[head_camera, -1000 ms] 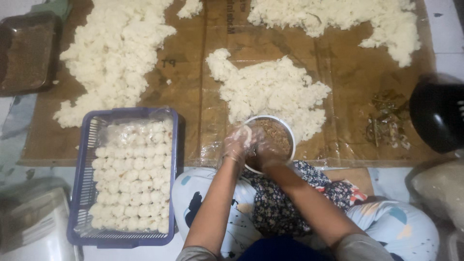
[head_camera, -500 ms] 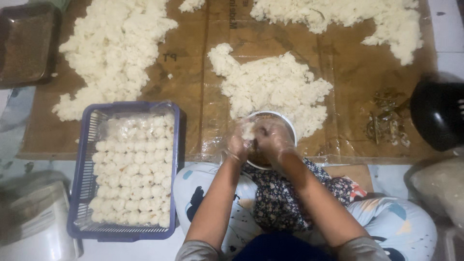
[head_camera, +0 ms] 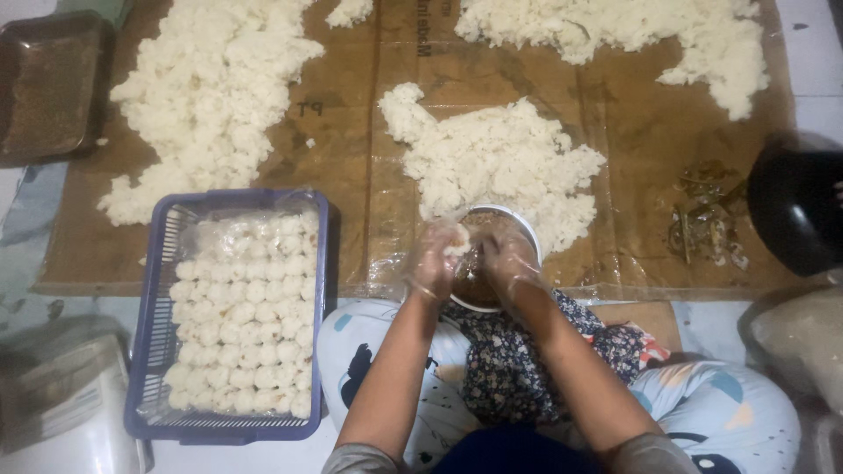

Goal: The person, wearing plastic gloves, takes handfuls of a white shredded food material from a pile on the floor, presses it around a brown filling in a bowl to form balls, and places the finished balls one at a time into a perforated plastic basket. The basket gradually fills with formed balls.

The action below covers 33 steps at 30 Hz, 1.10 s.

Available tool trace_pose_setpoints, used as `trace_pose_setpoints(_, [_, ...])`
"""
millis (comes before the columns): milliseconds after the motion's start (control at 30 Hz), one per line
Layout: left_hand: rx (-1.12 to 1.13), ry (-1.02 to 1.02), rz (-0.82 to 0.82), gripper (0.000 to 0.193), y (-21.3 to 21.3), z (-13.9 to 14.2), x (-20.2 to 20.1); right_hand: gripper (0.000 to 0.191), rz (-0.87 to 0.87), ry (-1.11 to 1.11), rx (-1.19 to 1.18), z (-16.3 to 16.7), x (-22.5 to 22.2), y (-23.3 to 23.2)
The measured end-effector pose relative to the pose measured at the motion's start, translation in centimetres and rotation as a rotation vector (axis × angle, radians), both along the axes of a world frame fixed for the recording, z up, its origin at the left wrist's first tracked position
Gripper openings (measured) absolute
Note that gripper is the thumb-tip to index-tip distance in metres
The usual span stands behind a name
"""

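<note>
Both my hands wear thin clear plastic gloves and meet over a small white bowl (head_camera: 529,241) of brown filling in front of my lap. My left hand (head_camera: 436,260) cups a lump of white sticky rice (head_camera: 457,238). My right hand (head_camera: 507,261) rests against it over the bowl, its fingers curled; whether it holds anything I cannot tell. Just beyond the bowl lies a pile of white rice (head_camera: 500,158) on plastic-covered cardboard (head_camera: 351,175).
A blue plastic basket (head_camera: 147,351) lined with plastic holds several rows of white rice balls at my left. Larger rice heaps lie at far left (head_camera: 211,88) and top right (head_camera: 615,31). A dark tray (head_camera: 48,83) sits top left, a black pot (head_camera: 795,211) at right.
My hands have shifted slightly left over the bowl and drawn together, the left one now cupping a rice lump. The view has tilted a little.
</note>
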State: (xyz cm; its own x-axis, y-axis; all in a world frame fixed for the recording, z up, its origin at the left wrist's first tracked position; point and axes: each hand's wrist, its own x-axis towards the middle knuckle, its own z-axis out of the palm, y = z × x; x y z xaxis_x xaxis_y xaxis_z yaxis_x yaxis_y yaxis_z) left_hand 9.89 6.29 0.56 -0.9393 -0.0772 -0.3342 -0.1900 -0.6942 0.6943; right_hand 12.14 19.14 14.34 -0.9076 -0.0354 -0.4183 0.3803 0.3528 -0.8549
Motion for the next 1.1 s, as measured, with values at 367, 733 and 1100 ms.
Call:
trace_pose_setpoints(367, [0.136, -0.186, 0.048, 0.037, -0.8, -6.6, -0.7, 0.036, 0.452, -0.066, 0.493, -0.3, -1.3, -0.5])
trace_pose_setpoints(733, [0.15, -0.157, 0.059, 0.05, 0.1, -2.2, 0.0, 0.018, 0.133, 0.383, 0.161, 2.1, -0.1, -0.9])
trace_pose_setpoints(1100, [0.01, -0.159, -0.09, 0.069, 2.5, -0.9, -1.2, 0.025, 0.229, 0.547, 0.106, 2.4, 1.1, -0.4])
